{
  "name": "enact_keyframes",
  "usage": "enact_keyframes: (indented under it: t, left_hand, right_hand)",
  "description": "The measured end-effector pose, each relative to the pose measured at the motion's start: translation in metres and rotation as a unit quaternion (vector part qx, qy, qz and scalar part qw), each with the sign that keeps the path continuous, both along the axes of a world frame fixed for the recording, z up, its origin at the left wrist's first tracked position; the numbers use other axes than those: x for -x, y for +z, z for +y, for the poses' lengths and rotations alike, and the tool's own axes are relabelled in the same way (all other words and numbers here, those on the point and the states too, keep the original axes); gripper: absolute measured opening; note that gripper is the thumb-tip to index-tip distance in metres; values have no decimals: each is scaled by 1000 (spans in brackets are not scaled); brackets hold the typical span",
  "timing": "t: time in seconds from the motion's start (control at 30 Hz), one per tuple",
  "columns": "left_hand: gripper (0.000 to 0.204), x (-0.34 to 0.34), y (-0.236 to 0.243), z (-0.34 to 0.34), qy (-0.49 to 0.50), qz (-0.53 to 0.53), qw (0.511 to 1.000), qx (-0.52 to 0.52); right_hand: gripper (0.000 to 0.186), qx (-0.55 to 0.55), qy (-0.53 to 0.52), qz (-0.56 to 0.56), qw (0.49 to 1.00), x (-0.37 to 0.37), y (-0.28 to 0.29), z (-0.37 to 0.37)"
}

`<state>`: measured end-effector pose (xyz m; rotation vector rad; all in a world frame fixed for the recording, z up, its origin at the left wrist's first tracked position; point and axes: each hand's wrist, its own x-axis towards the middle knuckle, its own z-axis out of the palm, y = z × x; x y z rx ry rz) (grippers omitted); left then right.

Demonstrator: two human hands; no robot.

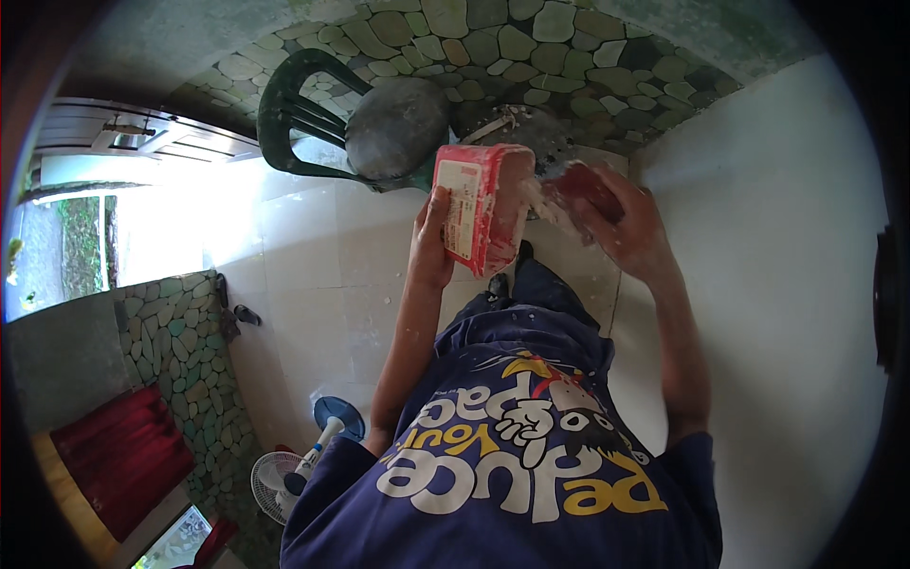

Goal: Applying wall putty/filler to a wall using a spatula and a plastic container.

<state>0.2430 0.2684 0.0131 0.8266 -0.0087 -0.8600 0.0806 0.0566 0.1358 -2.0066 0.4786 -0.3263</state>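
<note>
My left hand point(431, 237) grips a red plastic tub point(483, 209) with a pale label, tipped on its side and smeared with off-white paste. Just to the right of the tub, my right hand point(616, 223) has its fingers closed on a reddish-handled spreading tool point(588, 194), with pale paste around its working edge beside the tub's opening. Where the tool meets the tub is hard to make out.
A dark green plastic chair point(282, 114) carrying a dusty round object point(398, 123) stands ahead by a stone-patterned wall point(545, 38). A white wall point(768, 284) rises at right. An electric fan point(280, 479) and footwear point(245, 313) lie lower left, near an open doorway.
</note>
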Motion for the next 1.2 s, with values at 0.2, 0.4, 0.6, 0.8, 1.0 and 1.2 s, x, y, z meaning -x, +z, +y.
enact_keyframes:
  t: [0.2, 0.4, 0.6, 0.8, 1.0, 1.2]
  left_hand:
    - [52, -14, 28, -20, 11, -66, 993, -93]
    - [58, -32, 18, -40, 28, -93, 973, -210]
    - [62, -49, -19, -54, -6, -44, 976, -213]
    - [53, -68, -45, -16, 66, 120, 978, -155]
    - [67, -77, -42, 42, 48, 202, 975, 83]
    - [68, -124, -51, 97, 42, 179, 969, 164]
  right_hand:
    - [41, 35, 139, 72, 987, -48, -11, -20]
    - [52, -100, 229, 59, 967, -64, -90, -37]
    - [60, -612, 227, 69, 755, -89, -207, -71]
    - [57, -747, 117, 17, 655, -92, -233, -31]
    - [52, -637, 140, 61, 756, -142, -171, -16]
    - [50, -613, 172, 12, 771, -214, -146, 23]
